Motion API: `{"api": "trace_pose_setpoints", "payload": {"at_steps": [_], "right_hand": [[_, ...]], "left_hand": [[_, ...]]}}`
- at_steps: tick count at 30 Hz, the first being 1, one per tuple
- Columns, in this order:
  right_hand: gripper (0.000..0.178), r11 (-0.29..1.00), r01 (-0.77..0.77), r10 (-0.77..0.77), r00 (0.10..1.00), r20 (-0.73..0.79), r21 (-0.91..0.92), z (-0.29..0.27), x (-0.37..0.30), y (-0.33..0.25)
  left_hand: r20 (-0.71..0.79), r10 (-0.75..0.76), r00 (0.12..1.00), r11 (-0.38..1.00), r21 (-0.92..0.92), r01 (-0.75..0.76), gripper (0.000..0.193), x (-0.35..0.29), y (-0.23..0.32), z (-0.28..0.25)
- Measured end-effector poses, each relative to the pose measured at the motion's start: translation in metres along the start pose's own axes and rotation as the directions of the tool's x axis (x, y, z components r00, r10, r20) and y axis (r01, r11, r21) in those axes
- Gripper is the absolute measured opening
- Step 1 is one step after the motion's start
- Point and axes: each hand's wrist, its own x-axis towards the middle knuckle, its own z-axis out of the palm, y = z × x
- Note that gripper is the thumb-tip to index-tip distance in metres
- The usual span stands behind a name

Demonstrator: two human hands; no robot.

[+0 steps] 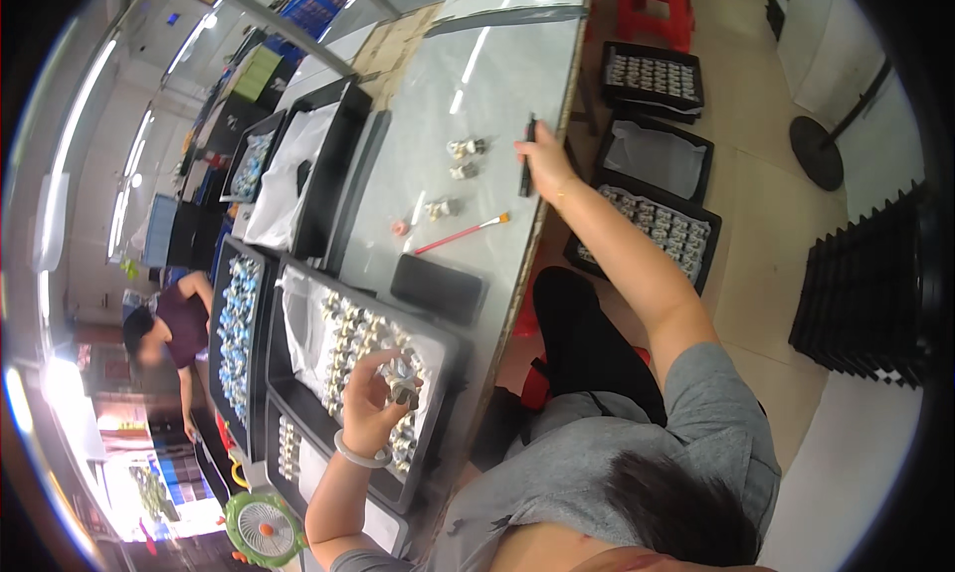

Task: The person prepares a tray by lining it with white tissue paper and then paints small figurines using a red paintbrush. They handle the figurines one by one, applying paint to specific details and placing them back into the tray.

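My left hand (366, 413) pinches a small pale figurine (401, 375) between thumb and fingers, above a black tray (453, 373) with many similar figurines standing in rows on white lining. My right hand (547, 164) is stretched out to the table's edge, its fingers closed on a slim black bar-shaped object (527, 159) whose kind I cannot make out. Near that hand, several loose figurines (443, 209) lie on the grey tabletop (477, 85). Beside them are a red-handled brush (463, 234), a small pink round piece (400, 228) and a dark rectangular slab (438, 288).
Blue figurines fill another black tray (239, 343). A white-lined tray (298, 169) stands farther along. On the floor at right are trays of figurines (652, 80), a stack of black trays (860, 284) and a stand base (816, 152). A green fan (264, 529) and a person (179, 318) are at left.
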Motion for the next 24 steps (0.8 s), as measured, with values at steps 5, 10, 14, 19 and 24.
{"api": "trace_pose_setpoints", "payload": {"at_steps": [5,10,14,19,24], "right_hand": [[0.064,0.828,0.126,-0.150,0.989,0.000,-0.546,0.004,-0.001,-0.001],[0.057,0.957,0.250,-0.268,0.956,-0.120,-0.150,-0.117,-0.050,-0.100],[0.054,0.860,0.314,-0.505,0.645,-0.574,-0.403,-0.320,-0.097,-0.172],[0.041,0.499,0.383,-0.726,-0.306,-0.616,-0.777,-0.541,-0.259,-0.348],[0.036,0.623,0.500,-0.332,-0.527,-0.783,-0.601,-0.644,-0.387,-0.469]], "left_hand": [[0.087,0.045,0.995,0.999,-0.009,-0.044,0.052,0.039,0.001,0.016],[0.168,0.099,0.981,0.994,0.029,-0.105,0.054,0.076,0.013,0.044],[0.049,0.100,0.994,0.982,0.158,-0.106,0.051,0.078,-0.004,0.027],[0.046,0.181,0.982,0.983,-0.001,-0.181,0.059,0.099,-0.006,0.060],[0.031,0.227,0.973,0.973,-0.036,-0.226,0.057,0.104,0.001,0.077]]}}
